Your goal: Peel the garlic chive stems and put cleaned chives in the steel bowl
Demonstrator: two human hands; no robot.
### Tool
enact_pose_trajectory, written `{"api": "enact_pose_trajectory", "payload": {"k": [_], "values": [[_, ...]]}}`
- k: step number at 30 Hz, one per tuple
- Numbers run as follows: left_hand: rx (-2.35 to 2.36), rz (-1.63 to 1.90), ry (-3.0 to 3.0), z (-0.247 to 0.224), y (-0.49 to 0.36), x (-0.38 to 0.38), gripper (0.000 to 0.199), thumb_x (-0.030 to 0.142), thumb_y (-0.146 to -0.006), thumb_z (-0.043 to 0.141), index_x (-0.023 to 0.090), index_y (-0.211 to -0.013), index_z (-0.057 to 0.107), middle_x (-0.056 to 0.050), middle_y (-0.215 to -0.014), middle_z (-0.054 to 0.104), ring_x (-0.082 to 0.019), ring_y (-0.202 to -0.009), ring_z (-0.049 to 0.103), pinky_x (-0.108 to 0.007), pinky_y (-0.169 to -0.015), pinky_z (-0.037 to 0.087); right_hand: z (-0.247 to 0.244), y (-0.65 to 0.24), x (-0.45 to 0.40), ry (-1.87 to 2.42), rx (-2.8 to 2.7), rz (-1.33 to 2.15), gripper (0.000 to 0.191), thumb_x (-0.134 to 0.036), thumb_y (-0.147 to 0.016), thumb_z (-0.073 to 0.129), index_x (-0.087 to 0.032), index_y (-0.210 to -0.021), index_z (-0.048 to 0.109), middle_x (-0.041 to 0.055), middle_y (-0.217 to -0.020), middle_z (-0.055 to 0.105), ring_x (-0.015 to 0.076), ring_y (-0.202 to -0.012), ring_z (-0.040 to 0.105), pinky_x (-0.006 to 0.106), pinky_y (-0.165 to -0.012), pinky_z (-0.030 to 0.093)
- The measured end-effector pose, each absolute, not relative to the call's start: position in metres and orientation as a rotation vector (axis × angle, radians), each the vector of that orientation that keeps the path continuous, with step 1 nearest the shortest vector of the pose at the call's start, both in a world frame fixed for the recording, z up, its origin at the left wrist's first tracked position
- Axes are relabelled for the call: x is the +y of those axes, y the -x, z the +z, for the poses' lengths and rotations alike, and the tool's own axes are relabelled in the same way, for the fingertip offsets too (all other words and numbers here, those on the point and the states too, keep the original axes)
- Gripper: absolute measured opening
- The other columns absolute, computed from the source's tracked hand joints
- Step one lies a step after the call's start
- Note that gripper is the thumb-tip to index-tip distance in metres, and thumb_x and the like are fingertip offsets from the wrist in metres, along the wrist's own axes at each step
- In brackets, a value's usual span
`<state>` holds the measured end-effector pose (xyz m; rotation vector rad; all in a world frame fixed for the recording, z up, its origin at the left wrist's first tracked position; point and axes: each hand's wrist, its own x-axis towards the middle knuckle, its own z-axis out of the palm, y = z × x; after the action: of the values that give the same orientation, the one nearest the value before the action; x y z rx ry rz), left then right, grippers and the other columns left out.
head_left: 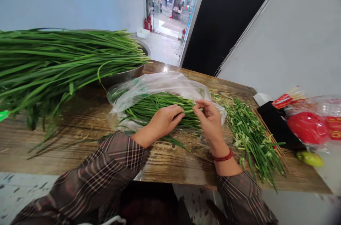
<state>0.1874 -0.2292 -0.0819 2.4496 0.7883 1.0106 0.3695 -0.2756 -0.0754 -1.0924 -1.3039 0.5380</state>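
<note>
Long green garlic chives (162, 102) lie in a loose bunch on an open clear plastic bag (170, 81) in the middle of the table. Above this bunch my left hand (166, 118) is closed, thumb and fingers pinching a chive stalk. At the pale stem ends, my right hand (210, 122) pinches the tip of the same stalk between thumb and forefinger. A heap of trimmed chive scraps (250, 136) lies just right of my right hand. On the left, a big pile of chives (66, 54) rests across a metal basin (128, 74), its leaves hanging over the side.
The wooden table (173, 171) has its near edge just below my forearms. At the right stand a black box (277, 125), chopsticks in red wrappers (282, 100) and a red plastic-wrapped package (307, 127). Beyond the table, a glass door (157, 1) opens onto a street.
</note>
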Motion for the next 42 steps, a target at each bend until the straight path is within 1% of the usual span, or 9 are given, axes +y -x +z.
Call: {"api": "enact_pose_trajectory", "payload": {"k": [5,8,10,14,20,27,31,37,42], "values": [[0.849,1.034,-2.294,-0.082,-0.189,-0.227,0.016,0.018,-0.09,0.052,0.016,-0.076,0.06,0.001,-0.07,0.06,-0.012,-0.066,0.056,-0.022,-0.064,0.04,-0.077,-0.381,-0.27,1.032,-0.899,0.585,0.02,-0.028,-0.077,0.072,-0.021,-0.094,0.064,-0.0022,-0.081,0.061,0.0094,-0.071,0.057,0.024,-0.07,0.049],[0.885,1.041,-2.196,-0.079,-0.19,-0.227,0.017,0.017,-0.088,0.052,0.016,-0.073,0.058,0.002,-0.066,0.059,-0.011,-0.063,0.054,-0.021,-0.06,0.038,-0.078,-0.381,-0.27,1.094,-0.968,0.654,0.023,-0.035,-0.084,0.065,-0.021,-0.102,0.063,-0.0016,-0.078,0.061,0.0106,-0.069,0.057,0.026,-0.07,0.05],[0.886,1.027,-2.167,-0.079,-0.19,-0.228,0.015,0.018,-0.088,0.052,0.017,-0.074,0.058,0.003,-0.064,0.059,-0.01,-0.061,0.052,-0.021,-0.059,0.037,-0.078,-0.374,-0.272,1.141,-1.107,0.685,0.031,-0.036,-0.084,0.064,-0.022,-0.112,0.061,0.0003,-0.083,0.064,0.0127,-0.075,0.06,0.029,-0.074,0.051],[0.873,0.97,-2.168,-0.081,-0.191,-0.229,0.012,0.02,-0.087,0.054,0.017,-0.077,0.06,0.003,-0.065,0.059,-0.011,-0.06,0.051,-0.021,-0.059,0.037,-0.079,-0.36,-0.277,1.146,-1.333,0.645,0.043,-0.03,-0.082,0.068,-0.022,-0.122,0.055,0.0028,-0.092,0.066,0.0153,-0.085,0.063,0.032,-0.082,0.052],[0.829,0.963,-2.161,-0.08,-0.192,-0.231,0.013,0.02,-0.088,0.05,0.017,-0.079,0.06,0.002,-0.066,0.059,-0.011,-0.061,0.052,-0.022,-0.059,0.038,-0.079,-0.36,-0.28,1.188,-1.464,0.551,0.048,-0.022,-0.083,0.064,-0.022,-0.128,0.049,0.0028,-0.093,0.064,0.0147,-0.087,0.063,0.031,-0.081,0.053],[0.783,0.928,-2.253,-0.079,-0.19,-0.233,0.012,0.023,-0.09,0.051,0.018,-0.085,0.061,0.002,-0.07,0.06,-0.011,-0.063,0.052,-0.023,-0.062,0.039,-0.078,-0.362,-0.281,1.185,-1.577,0.517,0.052,-0.015,-0.08,0.058,-0.023,-0.13,0.046,0.0001,-0.088,0.061,0.0129,-0.08,0.061,0.029,-0.079,0.052],[0.829,0.886,-2.299,-0.079,-0.19,-0.233,0.016,0.025,-0.092,0.048,0.018,-0.085,0.059,0.001,-0.071,0.06,-0.012,-0.063,0.052,-0.023,-0.063,0.038,-0.079,-0.358,-0.282,1.232,-1.606,0.311,0.047,-0.011,-0.079,0.057,-0.023,-0.123,0.048,-0.001,-0.085,0.062,0.0133,-0.077,0.061,0.03,-0.078,0.051],[0.842,0.867,-2.326,-0.077,-0.19,-0.234,0.022,0.026,-0.094,0.044,0.018,-0.076,0.054,0.001,-0.067,0.054,-0.013,-0.063,0.05,-0.024,-0.062,0.035,-0.08,-0.361,-0.28,1.25,-1.636,-0.129,0.037,-0.008,-0.078,0.055,-0.023,-0.112,0.054,0.0027,-0.09,0.064,0.0174,-0.084,0.062,0.035,-0.082,0.051],[0.886,0.903,-2.326,-0.077,-0.185,-0.228,0.023,0.027,-0.094,0.043,0.019,-0.075,0.054,0.001,-0.066,0.052,-0.013,-0.062,0.049,-0.024,-0.062,0.036,-0.068,-0.397,-0.28,1.251,-1.456,-0.166,0.018,-0.011,-0.079,0.056,-0.022,-0.091,0.064,0.0033,-0.086,0.064,0.0184,-0.082,0.06,0.035,-0.079,0.048]]}}
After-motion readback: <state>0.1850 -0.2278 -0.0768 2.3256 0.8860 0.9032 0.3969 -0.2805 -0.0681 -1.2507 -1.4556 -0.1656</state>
